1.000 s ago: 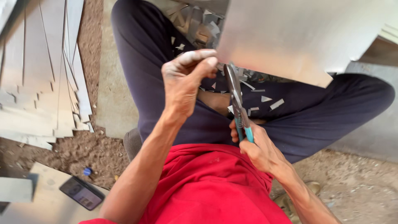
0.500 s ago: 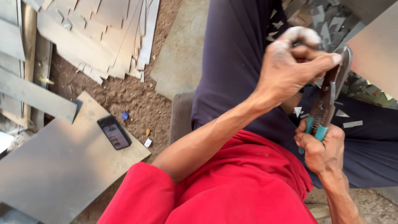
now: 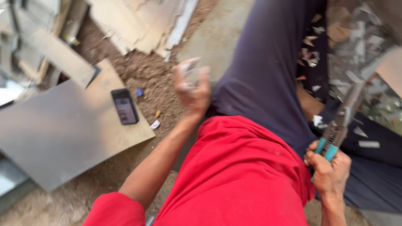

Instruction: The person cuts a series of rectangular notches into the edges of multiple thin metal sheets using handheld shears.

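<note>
My right hand [image 3: 329, 169] grips the teal handles of metal shears [image 3: 341, 121], whose blades point up and away over my lap. My left hand [image 3: 191, 90] is out to the left above my thigh, blurred by motion, with a small pale piece [image 3: 187, 67] pinched in its fingers. I am seated in a red shirt [image 3: 238, 171] and dark trousers [image 3: 268, 71]. Small metal offcuts [image 3: 312, 46] lie scattered on my lap and on the ground to the right.
A large flat metal sheet [image 3: 63, 134] lies on the dirt to my left with a dark phone [image 3: 124, 106] on it. Several cut sheets [image 3: 138, 21] are piled at the top. A heap of shiny scraps [image 3: 364, 46] sits at the upper right.
My left hand has left the shears and swung out to the left with a small pale piece. The view has panned left. The right hand still holds the shears.
</note>
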Tool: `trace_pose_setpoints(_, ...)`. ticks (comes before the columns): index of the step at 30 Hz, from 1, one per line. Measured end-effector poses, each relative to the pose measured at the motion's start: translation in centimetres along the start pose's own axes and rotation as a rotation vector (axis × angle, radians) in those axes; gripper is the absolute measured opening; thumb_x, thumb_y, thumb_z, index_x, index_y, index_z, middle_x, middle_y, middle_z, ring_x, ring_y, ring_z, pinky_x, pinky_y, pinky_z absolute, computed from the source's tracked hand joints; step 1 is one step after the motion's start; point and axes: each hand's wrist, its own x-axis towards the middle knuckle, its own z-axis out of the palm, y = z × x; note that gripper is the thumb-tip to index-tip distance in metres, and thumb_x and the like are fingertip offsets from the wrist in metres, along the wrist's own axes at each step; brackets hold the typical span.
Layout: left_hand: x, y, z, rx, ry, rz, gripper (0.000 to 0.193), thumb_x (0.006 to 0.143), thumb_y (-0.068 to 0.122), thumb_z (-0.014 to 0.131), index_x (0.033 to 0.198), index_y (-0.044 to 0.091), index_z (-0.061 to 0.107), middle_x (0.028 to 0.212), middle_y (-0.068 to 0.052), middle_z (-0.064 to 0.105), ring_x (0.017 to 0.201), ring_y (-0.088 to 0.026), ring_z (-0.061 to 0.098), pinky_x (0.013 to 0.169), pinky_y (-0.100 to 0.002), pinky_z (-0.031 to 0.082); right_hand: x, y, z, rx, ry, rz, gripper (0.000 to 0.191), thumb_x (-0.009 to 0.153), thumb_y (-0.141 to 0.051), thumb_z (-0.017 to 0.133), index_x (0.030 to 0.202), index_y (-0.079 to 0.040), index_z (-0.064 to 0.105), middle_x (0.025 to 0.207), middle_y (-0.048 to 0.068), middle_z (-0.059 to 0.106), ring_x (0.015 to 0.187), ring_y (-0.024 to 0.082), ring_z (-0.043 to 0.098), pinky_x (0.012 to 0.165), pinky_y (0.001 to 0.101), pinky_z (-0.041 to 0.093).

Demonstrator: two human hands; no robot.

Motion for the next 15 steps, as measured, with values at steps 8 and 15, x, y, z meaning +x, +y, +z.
trace_pose_setpoints(8,-2.7,-15.7,-15.5,0.984,0.158,-0.625,0.104,0.065,0.038,0.094,0.148,0.020,0.035,0.143,-0.017,0.037,0.133,-0.037,0.042,0.104,-0.057,0.040,1.4,-0.2,-0.5,-0.040,-0.096,-0.010,0.024,0.077,0.005,0.053,0.098,0.008,0.063,0.080,0.012,0.064,0.064,0.018,0.060,0.057,0.0257,0.043)
trace_pose_setpoints(15,-1.6,-15.6,-19.2,0.987,-0.059,-0.769,0.121,0.061,0.050,0.098,0.156,0.037,0.024,0.160,-0.023,0.014,0.145,-0.045,0.021,0.107,-0.065,0.030,1.5,-1.2,-0.1,-0.021,-0.112,0.008,0.024,0.076,0.006,0.051,0.097,0.008,0.062,0.079,0.013,0.062,0.063,0.019,0.059,0.056,0.0256,0.043)
